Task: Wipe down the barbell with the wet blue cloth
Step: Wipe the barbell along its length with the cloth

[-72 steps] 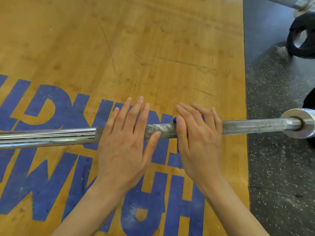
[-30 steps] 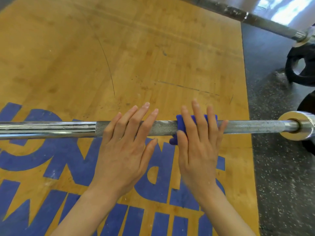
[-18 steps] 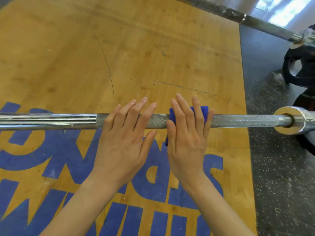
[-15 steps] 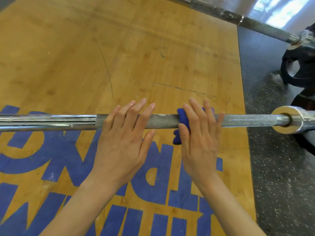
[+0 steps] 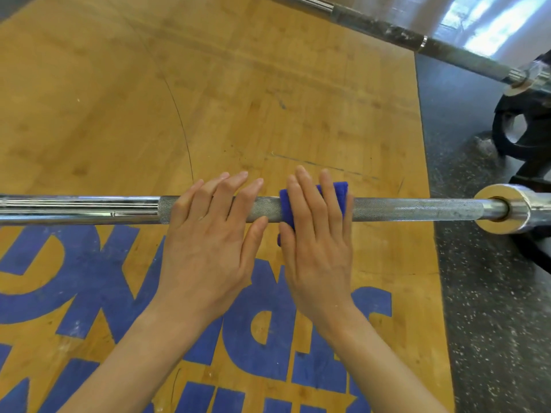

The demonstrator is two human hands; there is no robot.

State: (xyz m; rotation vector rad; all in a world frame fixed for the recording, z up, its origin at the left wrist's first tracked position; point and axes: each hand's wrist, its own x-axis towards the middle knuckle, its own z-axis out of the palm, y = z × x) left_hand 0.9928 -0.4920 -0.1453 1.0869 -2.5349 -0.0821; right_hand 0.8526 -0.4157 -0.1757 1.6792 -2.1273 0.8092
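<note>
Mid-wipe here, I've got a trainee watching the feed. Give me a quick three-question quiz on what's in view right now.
1. True or false: the right hand presses the blue cloth onto the barbell with straight fingers.
2. Which surface lies under the left hand? A) smooth chrome B) knurled grip C) the end collar
3. Fill in: a second bar lies at the far edge of the ______ platform.

Key
1. True; the cloth is draped over the shaft beneath the flat hand.
2. B; the fingers lie just right of where the smooth chrome ends.
3. wooden
</note>
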